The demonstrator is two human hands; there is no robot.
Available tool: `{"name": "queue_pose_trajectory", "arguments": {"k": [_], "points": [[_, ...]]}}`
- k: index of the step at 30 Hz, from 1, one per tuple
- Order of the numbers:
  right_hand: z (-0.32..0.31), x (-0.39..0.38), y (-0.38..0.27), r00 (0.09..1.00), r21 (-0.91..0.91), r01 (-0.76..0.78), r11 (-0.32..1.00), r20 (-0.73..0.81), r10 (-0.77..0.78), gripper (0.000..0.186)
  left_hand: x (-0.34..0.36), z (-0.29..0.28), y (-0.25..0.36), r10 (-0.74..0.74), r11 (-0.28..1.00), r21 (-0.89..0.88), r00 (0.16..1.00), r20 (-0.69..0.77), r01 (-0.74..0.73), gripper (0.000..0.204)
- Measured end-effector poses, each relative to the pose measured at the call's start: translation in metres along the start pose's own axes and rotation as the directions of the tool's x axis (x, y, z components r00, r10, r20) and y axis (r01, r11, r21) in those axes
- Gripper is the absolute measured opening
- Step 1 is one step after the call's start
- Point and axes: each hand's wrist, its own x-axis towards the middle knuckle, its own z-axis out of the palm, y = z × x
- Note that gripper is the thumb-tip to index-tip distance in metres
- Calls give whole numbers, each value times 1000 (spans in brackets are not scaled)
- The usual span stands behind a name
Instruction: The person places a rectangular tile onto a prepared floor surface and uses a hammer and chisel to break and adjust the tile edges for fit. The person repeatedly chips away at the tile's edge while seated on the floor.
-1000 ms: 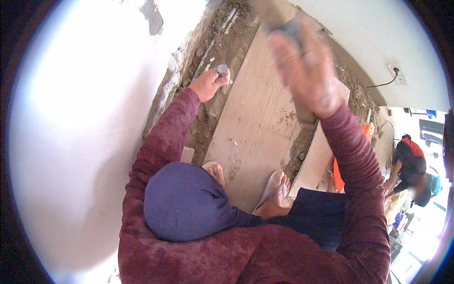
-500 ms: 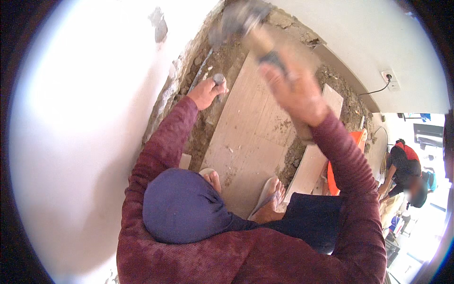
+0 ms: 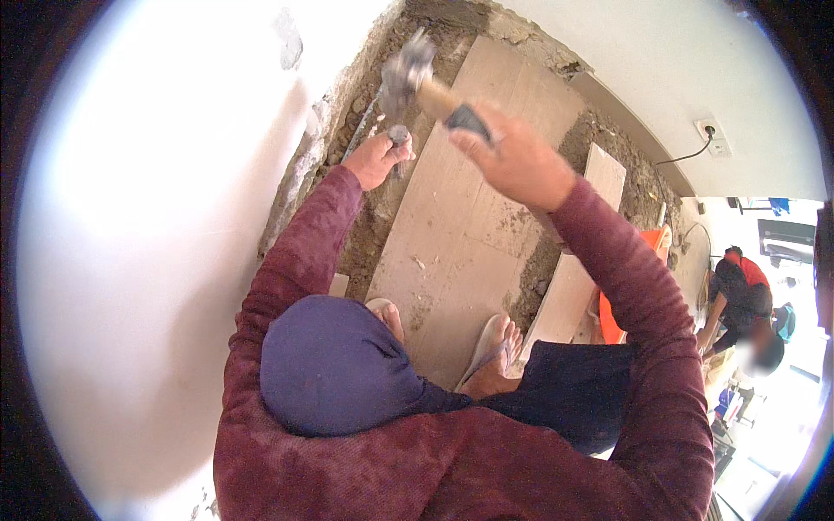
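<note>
My left hand (image 3: 372, 162) is closed around a metal chisel (image 3: 399, 135), its round struck end poking up above my fingers. Under it lies broken ground beside the white wall; the chisel's lower tip is hard to make out. My right hand (image 3: 526, 162) grips a hammer (image 3: 438, 99) by the dark sleeve on its wooden handle. The hammer's metal head is smeared by motion and hangs just above and beyond the chisel's top, apart from it in this picture.
Dusty wood-look tiles (image 3: 460, 234) lie between my sandalled feet and the far wall. A loose tile (image 3: 599, 187) and an orange bucket (image 3: 611, 317) stand at right. Chipped plaster edges the left wall (image 3: 300, 182). A plugged cable (image 3: 686, 160) hangs from a socket. Another person (image 3: 743, 291) bends over farther right.
The hammer has come down and to the left, nearer the chisel, with my right hand moving along. My left hand keeps its grip on the chisel in nearly the same place.
</note>
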Motion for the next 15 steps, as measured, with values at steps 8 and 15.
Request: {"name": "queue_pose_trajectory", "arguments": {"k": [8,15], "points": [[-72,35,20,875,606,448,657,-148,-461,42,-10,1,-16,41,999,-15,999,-17,-41,16],[6,-20,15,995,59,-78,995,73,74,29,-2,12,-3,-64,995,70,998,-26,66,17]]}}
